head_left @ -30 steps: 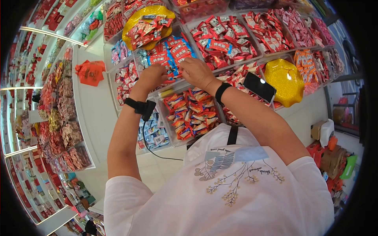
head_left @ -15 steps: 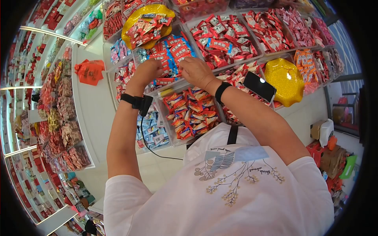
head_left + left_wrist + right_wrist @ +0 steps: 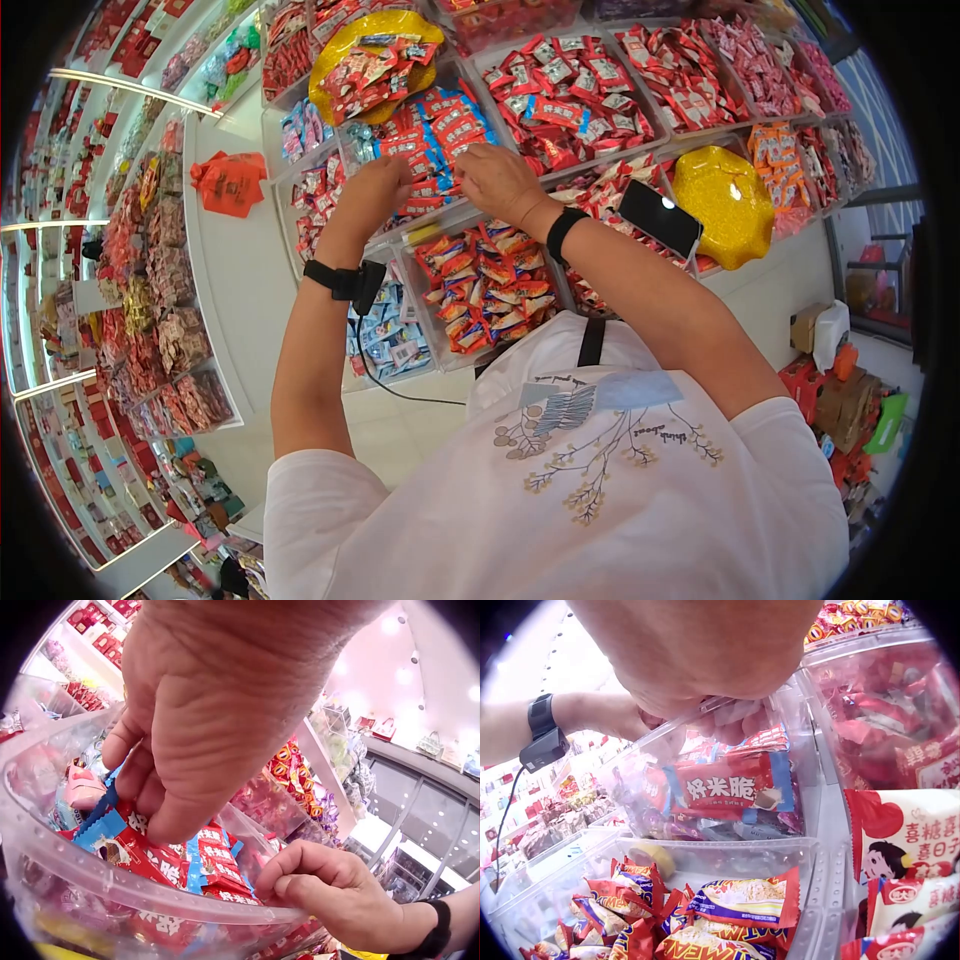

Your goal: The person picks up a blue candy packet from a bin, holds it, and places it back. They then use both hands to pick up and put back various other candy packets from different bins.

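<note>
Both hands reach into one clear plastic bin point(image 3: 90, 877) heaped with red-and-blue wrapped snack bars point(image 3: 440, 125), too many and too overlapped to count. The left hand point(image 3: 375, 190) has its fingertips point(image 3: 150, 799) curled down onto a bar; whether they grip it is hidden. The right hand point(image 3: 500, 180) is curled among the bars just beside it, its hold unclear. Near the right wrist lie one black phone point(image 3: 657, 222) and, beyond it, one yellow foil tray point(image 3: 725, 205); a second yellow foil tray point(image 3: 330, 70) sits past the left hand.
</note>
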Demonstrator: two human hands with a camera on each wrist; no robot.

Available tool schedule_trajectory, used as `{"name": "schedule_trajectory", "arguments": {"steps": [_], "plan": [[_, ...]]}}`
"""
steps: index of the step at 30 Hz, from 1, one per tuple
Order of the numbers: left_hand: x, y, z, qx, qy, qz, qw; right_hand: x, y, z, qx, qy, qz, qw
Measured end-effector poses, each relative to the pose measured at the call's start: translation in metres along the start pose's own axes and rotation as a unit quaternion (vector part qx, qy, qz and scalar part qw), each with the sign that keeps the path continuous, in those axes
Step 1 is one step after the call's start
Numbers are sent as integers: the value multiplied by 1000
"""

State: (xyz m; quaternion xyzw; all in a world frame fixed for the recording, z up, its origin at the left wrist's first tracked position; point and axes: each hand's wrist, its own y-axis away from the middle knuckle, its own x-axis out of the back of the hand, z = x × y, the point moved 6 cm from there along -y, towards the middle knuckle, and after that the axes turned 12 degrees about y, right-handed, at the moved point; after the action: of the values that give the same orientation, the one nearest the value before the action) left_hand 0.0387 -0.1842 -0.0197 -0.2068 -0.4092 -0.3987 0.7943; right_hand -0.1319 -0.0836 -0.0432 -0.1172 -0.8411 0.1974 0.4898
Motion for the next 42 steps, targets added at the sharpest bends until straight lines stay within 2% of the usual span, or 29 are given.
{"name": "schedule_trajectory", "arguments": {"steps": [2, 5, 11, 14, 20, 22, 25, 28, 31, 34, 36, 37, 39, 42], "plan": [[-1, 7, 4, -6, 2, -21, 1000, 1, 0, -1, -2, -1, 1, 1000], [-7, 13, -1, -41, -49, 1, 998, 0, 0, 0, 1, -2, 5, 1000], [-10, 15, -5, -33, -76, -24, 996, 2, 0, -1, 12, -3, 13, 1000], [-5, 14, -13, 12, 22, -31, 999, -1, -1, 0, 5, -7, 2, 1000], [-6, 15, -16, 17, -40, -37, 998, -3, -2, 0, -7, -30, -14, 999], [4, 16, -7, 17, -17, -40, 999, -5, -5, 3, -26, -34, -32, 999], [21, 13, 6, 19, 18, -25, 999, -6, -10, 0, -62, -150, -20, 986], [24, 11, 11, -1, 35, -11, 999, -14, -19, -11, 19, -126, -8, 992], [23, 9, 15, -2, 46, -14, 999, -31, -20, -3, -99, -170, -206, 959], [22, 13, 6, 43, 51, -14, 998, -34, -17, 2, -124, -225, -167, 952], [22, 23, -2, 80, 48, -18, 995, -28, -18, 5, -105, -194, -94, 971], [18, 28, -3, 103, 40, -47, 993, -24, -19, 6, -95, -179, -56, 978], [11, 37, -3, 148, 21, -105, 983, -24, -19, 8, -104, -179, -42, 977], [1, 39, -5, 148, -3, -111, 983, -22, -20, 9, -115, -179, -44, 976]]}}
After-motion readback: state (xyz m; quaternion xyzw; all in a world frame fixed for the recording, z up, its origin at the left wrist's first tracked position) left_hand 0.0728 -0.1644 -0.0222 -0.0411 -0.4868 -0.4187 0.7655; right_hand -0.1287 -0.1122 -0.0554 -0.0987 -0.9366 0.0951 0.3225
